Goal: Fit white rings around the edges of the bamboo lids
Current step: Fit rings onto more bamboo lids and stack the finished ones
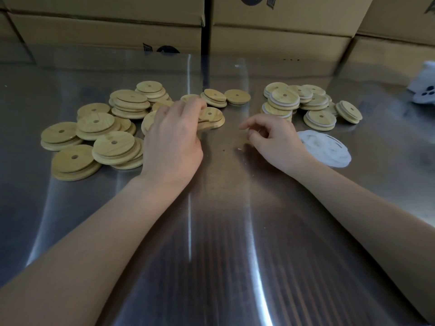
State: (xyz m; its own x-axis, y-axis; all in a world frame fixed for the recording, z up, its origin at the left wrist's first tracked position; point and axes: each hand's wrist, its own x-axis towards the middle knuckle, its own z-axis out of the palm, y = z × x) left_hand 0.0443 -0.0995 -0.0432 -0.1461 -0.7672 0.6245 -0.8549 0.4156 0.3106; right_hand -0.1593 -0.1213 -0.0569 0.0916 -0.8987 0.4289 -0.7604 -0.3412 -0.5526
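My forearms (98, 231) cross the steel surface (219, 243) at the bottom of the frame. At mid-frame my left hand (174, 137) curls its fingers over a bare lid (213, 114) at the edge of the lid pile (94, 132). My right hand (275, 140) is loosely curled; whether it pinches anything I cannot tell. The rings (327, 149) lie just right of it. I should lift that lid alone, then stretch one ring evenly round its rim.

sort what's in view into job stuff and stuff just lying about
Job: bare lids, ringed lids, rings.
Lying about: boxes, white thing at the right edge.
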